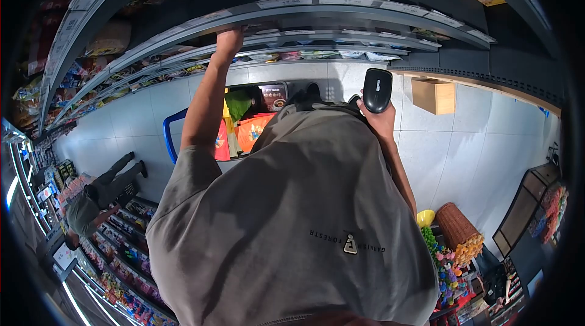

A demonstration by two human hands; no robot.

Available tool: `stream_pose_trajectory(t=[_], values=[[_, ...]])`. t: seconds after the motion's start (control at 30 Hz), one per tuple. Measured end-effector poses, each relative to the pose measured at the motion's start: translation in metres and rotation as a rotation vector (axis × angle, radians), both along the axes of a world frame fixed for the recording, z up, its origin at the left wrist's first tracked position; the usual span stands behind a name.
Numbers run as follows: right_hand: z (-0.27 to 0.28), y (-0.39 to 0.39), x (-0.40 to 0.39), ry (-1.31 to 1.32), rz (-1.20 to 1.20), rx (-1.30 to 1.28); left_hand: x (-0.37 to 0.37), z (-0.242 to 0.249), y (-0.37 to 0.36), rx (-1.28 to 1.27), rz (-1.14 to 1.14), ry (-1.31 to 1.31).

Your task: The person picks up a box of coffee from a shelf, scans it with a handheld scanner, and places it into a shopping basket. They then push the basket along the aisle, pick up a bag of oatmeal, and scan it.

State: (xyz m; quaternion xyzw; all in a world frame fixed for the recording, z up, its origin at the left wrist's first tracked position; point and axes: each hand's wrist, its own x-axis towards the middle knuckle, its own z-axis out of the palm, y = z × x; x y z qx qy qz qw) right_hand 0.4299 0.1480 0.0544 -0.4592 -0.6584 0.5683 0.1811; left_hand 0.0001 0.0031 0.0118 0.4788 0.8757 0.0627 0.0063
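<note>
Left of centre, the basket (pixel 168 137) sits below the left hand (pixel 230 42), which meets the shelf (pixel 274 11) at upper left; its fingers are hidden, so its grip cannot be told. Right of centre, the right hand (pixel 381 120) holds the black device (pixel 378 89), long axis near upright in the frame.

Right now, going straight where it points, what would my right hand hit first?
Your right hand, black device leading, would probably meet the shelving ahead first; depth is unclear, so I can't tell which shelf.
</note>
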Motion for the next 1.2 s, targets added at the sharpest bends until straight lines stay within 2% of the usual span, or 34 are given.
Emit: stream_pose_trajectory(t=[0.13, 0.27, 0.33, 0.37, 0.4, 0.47, 0.5, 0.53, 0.6, 0.67, 0.8, 0.87, 0.93, 1.0, 1.07, 1.13, 1.2], values=[[0.007, 0.002, 0.000, -0.073, 0.058, -0.004, 0.003, 0.009, 0.003, 0.001, -0.012, -0.013], [0.005, 0.002, 0.000, -0.027, 0.014, -0.009, 0.000, 0.005, -0.002, 0.056, -0.052, -0.015], [0.005, 0.004, 0.001, -0.022, 0.006, -0.027, 0.003, 0.008, -0.007, 0.053, 0.103, -0.211], [0.004, 0.005, 0.002, -0.021, 0.015, -0.030, 0.006, 0.006, -0.011, 0.101, 0.065, 0.014], [0.004, 0.007, 0.004, -0.049, 0.035, -0.037, 0.010, 0.005, -0.016, 0.099, 0.076, 0.017], [0.007, 0.010, 0.004, -0.075, 0.070, -0.044, 0.036, 0.018, -0.022, 0.308, 0.229, 0.061], [0.011, 0.011, 0.004, -0.075, 0.078, -0.050, 0.054, 0.029, -0.022, 0.501, 0.233, 0.011], [0.015, 0.013, 0.003, -0.076, 0.088, -0.057, 0.067, 0.019, -0.028, 0.611, 0.256, -0.004], [0.018, 0.016, 0.004, -0.069, 0.124, -0.064, 0.101, 0.013, -0.038, 0.716, 0.239, -0.172], [0.018, 0.022, 0.007, -0.028, 0.165, -0.081, 0.146, -0.007, -0.050, 0.666, 0.376, -0.388], [0.020, 0.029, 0.010, -0.012, 0.221, -0.089, 0.236, -0.108, -0.095, 0.578, 0.735, -0.771], [0.021, 0.031, 0.015, -0.048, 0.240, -0.095, 0.285, -0.146, -0.123, 0.461, 0.873, -0.824], [0.019, 0.035, 0.023, -0.106, 0.281, -0.120, 0.327, -0.152, -0.146, 0.219, 0.990, -0.858], [0.017, 0.041, 0.028, -0.155, 0.322, -0.132, 0.354, -0.164, -0.166, -0.307, 0.803, -0.859], [0.017, 0.043, 0.034, -0.168, 0.382, -0.145, 0.398, -0.187, -0.200, -0.142, 1.049, -1.020], [0.006, 0.045, 0.041, -0.168, 0.441, -0.120, 0.431, -0.203, -0.227, -0.201, 1.083, -1.131], [-0.003, 0.044, 0.045, -0.138, 0.515, -0.074, 0.454, -0.186, -0.233, -0.005, 1.071, -1.102]])
